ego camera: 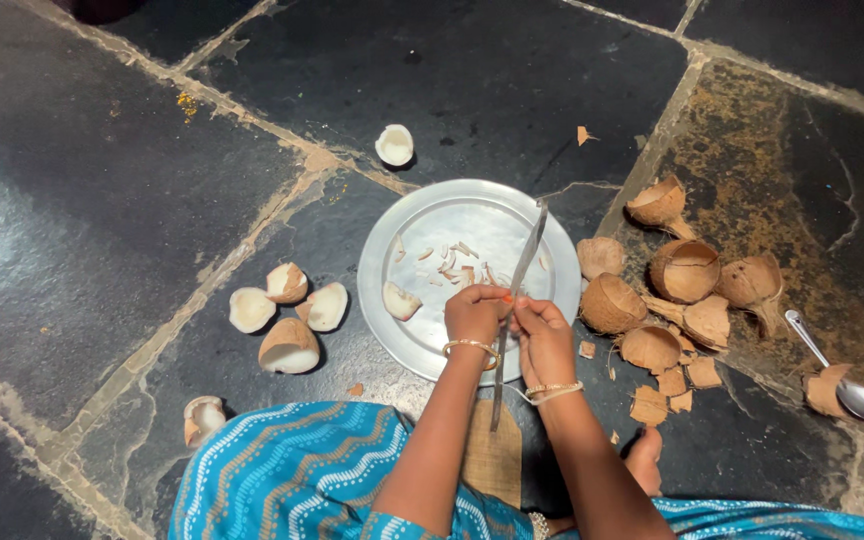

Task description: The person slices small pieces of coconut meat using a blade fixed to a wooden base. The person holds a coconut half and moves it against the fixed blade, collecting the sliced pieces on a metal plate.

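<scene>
A long upright metal blade (524,262) rises from a wooden base (493,450) on the floor, leaning over a round steel plate (422,345). My left hand (474,313) and my right hand (543,337) meet at the blade, pinching a small piece of coconut that is mostly hidden by the fingers. On the plate lie thin white coconut slices (457,262) and one larger coconut piece (400,301).
White coconut pieces (289,310) lie on the dark stone floor left of the plate, and one piece (394,145) lies behind it. Empty brown shells (685,271) and shell chips pile at the right, beside a metal spoon (835,368). My foot (644,458) rests near the base.
</scene>
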